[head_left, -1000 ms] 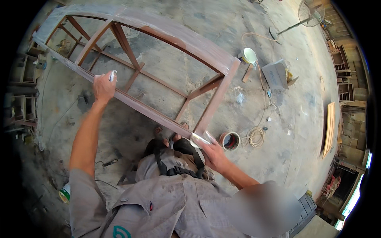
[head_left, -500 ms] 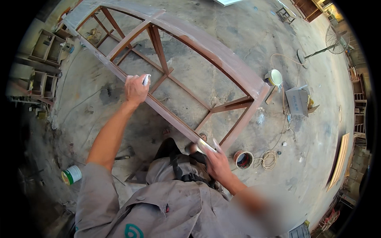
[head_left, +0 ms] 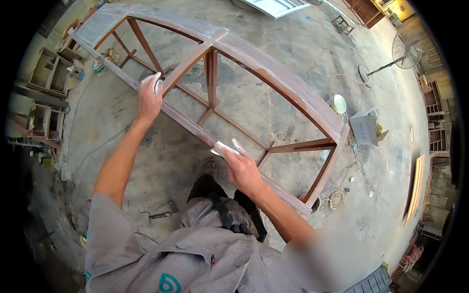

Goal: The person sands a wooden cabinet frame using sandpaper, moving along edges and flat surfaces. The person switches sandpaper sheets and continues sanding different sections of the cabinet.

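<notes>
A long wooden frame (head_left: 185,126), reddish brown with a pale whitish coat on its rails, stretches diagonally from far left to near right. At its near long rail, left of a cross rail, my left hand (head_left: 148,101) is closed round a crumpled white pad (head_left: 158,84). My right hand (head_left: 244,172) lies on the same rail nearer its right end, its thumb and fingers holding a flat whitish sheet (head_left: 223,148) against the wood. Whether the pad and sheet are cloth or sandpaper, I cannot tell.
Beyond the frame's right end are a pale bucket (head_left: 338,103), an open cardboard box (head_left: 365,128) and a coiled cord (head_left: 334,199). A standing fan (head_left: 405,51) is at the far right. Wooden cabinet carcasses (head_left: 49,73) line the left side. A tool (head_left: 160,215) lies by my feet.
Both hands have slid leftward along the near rail, the right one away from the frame's corner. The view has shifted, so the frame appears farther right. Each hand keeps its white piece.
</notes>
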`<state>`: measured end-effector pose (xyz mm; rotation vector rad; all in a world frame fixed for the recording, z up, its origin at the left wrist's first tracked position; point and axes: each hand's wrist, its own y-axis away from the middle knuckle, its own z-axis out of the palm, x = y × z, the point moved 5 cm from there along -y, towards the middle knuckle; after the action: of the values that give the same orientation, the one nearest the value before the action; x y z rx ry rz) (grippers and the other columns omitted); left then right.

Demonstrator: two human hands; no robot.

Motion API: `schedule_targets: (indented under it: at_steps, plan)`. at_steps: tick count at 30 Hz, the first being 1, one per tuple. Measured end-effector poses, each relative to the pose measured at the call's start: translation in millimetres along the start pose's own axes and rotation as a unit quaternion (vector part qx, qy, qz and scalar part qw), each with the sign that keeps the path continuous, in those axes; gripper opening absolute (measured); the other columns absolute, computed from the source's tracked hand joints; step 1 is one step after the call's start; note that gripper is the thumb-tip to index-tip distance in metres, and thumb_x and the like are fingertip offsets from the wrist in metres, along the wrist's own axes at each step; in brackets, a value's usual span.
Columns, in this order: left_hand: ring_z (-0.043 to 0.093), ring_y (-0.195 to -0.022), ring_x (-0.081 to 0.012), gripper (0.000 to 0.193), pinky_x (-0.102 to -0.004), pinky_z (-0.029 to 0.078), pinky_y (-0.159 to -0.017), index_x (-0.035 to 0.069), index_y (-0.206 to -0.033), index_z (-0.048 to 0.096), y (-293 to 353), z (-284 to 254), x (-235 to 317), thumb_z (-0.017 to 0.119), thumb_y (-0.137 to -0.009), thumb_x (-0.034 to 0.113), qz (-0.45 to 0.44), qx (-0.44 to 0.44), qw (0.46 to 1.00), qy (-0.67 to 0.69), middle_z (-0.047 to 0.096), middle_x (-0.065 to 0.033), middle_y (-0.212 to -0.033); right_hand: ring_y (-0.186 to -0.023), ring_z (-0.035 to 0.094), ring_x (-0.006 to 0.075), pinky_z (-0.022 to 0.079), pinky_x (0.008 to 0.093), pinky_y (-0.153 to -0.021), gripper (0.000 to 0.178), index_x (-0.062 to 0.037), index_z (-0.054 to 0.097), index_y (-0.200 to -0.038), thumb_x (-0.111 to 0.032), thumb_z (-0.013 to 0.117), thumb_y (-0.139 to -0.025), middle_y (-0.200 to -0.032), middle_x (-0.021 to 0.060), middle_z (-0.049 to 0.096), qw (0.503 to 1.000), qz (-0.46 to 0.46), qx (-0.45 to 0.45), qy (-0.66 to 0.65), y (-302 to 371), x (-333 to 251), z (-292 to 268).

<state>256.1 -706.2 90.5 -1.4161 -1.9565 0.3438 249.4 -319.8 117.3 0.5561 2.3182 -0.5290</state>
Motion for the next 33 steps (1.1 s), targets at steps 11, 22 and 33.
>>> schedule_targets:
  at_steps: [11, 22, 33]
  plan:
    - [0.068, -0.091, -0.0417, 0.033, -0.0497, 0.052, -0.085, 0.014, -0.125, 0.069, -27, 24, -53, 0.059, -0.101, 0.033, -0.069, -0.174, 0.979, -0.084, 0.074, -0.0189, -0.102, -0.103, 0.069, 0.0400, 0.045, 0.0506, -0.114, 0.055, -0.0031, 0.056, -0.140, 0.005, 0.061, -0.086, -0.115, 0.0201, 0.072, 1.000, -0.002, 0.006, 0.026, -89, -24, 63]
    - [0.067, -0.085, -0.0427, 0.027, -0.0515, 0.052, -0.080, 0.015, -0.110, 0.075, -26, 24, -49, 0.060, -0.100, 0.034, -0.085, -0.187, 0.976, -0.077, 0.074, -0.0176, -0.091, -0.097, 0.070, 0.0406, 0.044, 0.0501, -0.115, 0.048, -0.0011, 0.057, -0.134, 0.002, 0.062, -0.086, -0.109, 0.0202, 0.073, 0.999, -0.010, 0.039, 0.018, -127, -33, 92]
    - [0.065, -0.084, -0.0491, 0.032, -0.0597, 0.049, -0.076, 0.015, -0.109, 0.074, -21, 32, -76, 0.057, -0.101, 0.041, -0.095, -0.170, 0.978, -0.080, 0.069, -0.0263, -0.086, -0.097, 0.073, 0.0300, 0.042, 0.0518, -0.117, 0.053, -0.0017, 0.060, -0.136, 0.000, 0.063, -0.083, -0.104, 0.0170, 0.074, 0.990, 0.045, 0.101, 0.093, -118, -46, 108]
